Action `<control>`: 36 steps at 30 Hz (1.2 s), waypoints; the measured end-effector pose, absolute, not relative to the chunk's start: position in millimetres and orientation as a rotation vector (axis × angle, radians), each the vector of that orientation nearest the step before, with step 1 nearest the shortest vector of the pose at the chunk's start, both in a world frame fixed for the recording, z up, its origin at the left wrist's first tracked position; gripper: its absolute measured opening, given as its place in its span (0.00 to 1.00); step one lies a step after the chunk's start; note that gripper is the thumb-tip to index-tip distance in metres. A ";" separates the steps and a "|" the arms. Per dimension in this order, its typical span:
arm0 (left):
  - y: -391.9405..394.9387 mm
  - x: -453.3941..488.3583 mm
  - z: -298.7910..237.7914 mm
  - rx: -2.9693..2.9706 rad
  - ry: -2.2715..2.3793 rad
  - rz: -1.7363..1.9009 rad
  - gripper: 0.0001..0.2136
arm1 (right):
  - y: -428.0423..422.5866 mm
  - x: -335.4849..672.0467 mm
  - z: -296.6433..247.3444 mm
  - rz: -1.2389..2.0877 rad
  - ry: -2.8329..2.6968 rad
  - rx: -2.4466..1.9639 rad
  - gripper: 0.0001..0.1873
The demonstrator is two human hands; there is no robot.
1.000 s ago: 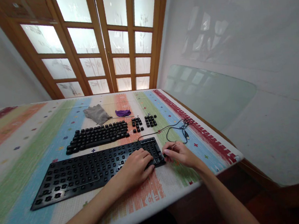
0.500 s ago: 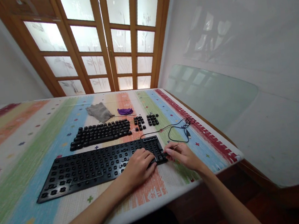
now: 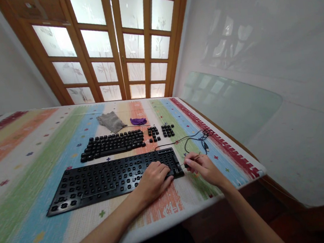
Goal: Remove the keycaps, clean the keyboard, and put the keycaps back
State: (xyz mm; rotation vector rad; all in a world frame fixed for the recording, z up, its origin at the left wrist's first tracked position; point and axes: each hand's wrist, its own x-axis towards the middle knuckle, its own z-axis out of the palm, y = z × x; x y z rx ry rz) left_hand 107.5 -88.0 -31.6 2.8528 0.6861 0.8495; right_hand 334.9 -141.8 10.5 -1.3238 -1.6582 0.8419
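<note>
A black keyboard frame [image 3: 104, 178] with its keycaps off lies on the striped mat. My left hand [image 3: 153, 179] rests palm down on its right end, fingers spread flat over the sockets. Just off the frame's right edge, my right hand [image 3: 201, 166] is pinched closed on a small thin tool [image 3: 186, 165] whose dark tip points at the frame's corner. Behind the frame, the loose black keycaps [image 3: 113, 143] are laid out in keyboard order, with two smaller groups [image 3: 161, 131] to their right.
The keyboard's black cable [image 3: 196, 138] lies coiled behind my right hand. A grey cloth [image 3: 111, 121] and a small purple cloth [image 3: 137, 121] lie at the back. The table edge [image 3: 229, 145] runs along the right, beside a leaning glass sheet [image 3: 230, 102]. Wooden glazed doors stand behind.
The view has shifted a little, and both hands stay at the frame's right end. My right hand now sits slightly clear of the frame's edge, with the tool's tip showing.
</note>
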 end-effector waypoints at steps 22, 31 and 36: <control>-88.7 108.0 -32.2 2.783 0.700 0.845 0.07 | -137.1 314.2 16.2 0.720 -2.042 -1.275 0.15; -88.0 107.8 -32.5 2.793 0.714 0.845 0.07 | -104.9 315.4 7.0 0.784 -1.827 -1.394 0.26; -88.7 107.9 -32.3 2.781 0.727 0.851 0.07 | -92.8 319.3 -3.1 0.907 -1.644 -1.440 0.28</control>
